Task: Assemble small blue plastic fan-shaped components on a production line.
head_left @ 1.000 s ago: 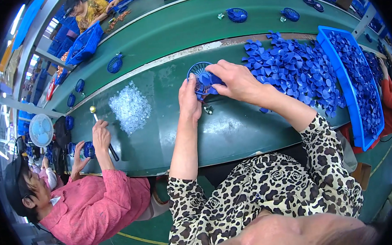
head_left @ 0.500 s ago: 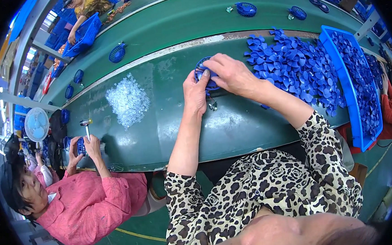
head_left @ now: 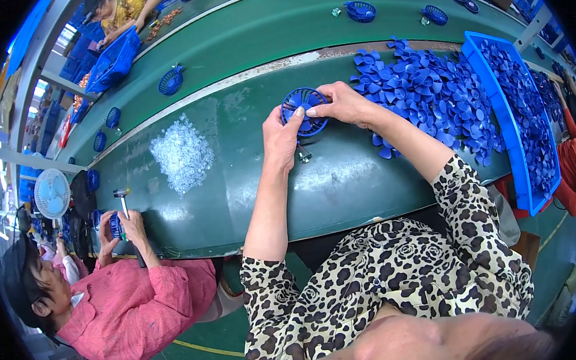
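Both hands hold a round blue fan housing over the green bench, with blue fan blades inside its ring. My left hand grips the left rim, its thumb on the middle of the blades. From the right, my right hand closes on the rim, its thumb also near the hub. A small metal part hangs below the housing beside my left wrist. To the right lies a heap of blue fan blades; to the left is a pile of small clear plastic pieces.
A blue tray of more blades stands at the right end. Beyond the bench runs a green conveyor carrying fan housings. At left, a co-worker in pink holds a housing and a hammer. Another person works near a blue basket.
My right hand has drawn back from over the housing to its right rim, uncovering the blades. The housing now faces up more openly. At far left, the blue basket has shifted slightly.
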{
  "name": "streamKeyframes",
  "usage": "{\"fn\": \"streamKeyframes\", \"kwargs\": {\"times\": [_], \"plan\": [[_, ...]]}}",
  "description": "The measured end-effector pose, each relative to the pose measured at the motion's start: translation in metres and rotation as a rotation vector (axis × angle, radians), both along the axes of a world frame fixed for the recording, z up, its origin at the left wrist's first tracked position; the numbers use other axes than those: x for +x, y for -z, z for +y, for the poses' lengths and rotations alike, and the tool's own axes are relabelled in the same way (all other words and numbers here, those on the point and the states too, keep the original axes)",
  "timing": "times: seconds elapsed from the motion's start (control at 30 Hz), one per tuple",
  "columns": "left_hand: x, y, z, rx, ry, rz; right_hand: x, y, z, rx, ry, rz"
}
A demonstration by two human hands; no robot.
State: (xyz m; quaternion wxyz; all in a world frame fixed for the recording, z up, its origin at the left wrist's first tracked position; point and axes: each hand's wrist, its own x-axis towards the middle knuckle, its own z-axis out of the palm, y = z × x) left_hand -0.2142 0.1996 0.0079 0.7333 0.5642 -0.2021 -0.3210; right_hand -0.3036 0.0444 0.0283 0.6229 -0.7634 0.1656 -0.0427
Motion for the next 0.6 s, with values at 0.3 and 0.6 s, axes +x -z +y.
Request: {"fn": "streamKeyframes", "kwargs": {"times": [0.3,0.6], "plan": [[-0.002,0.000,0.000,0.058,-0.109,-0.206,0.005,0.008,0.004,-0.142,0.009,0.046],[0.010,0.001,0.001,0.032,-0.289,-0.162,0.028,-0.009,-0.077,-0.532,0.485,-0.190]]}}
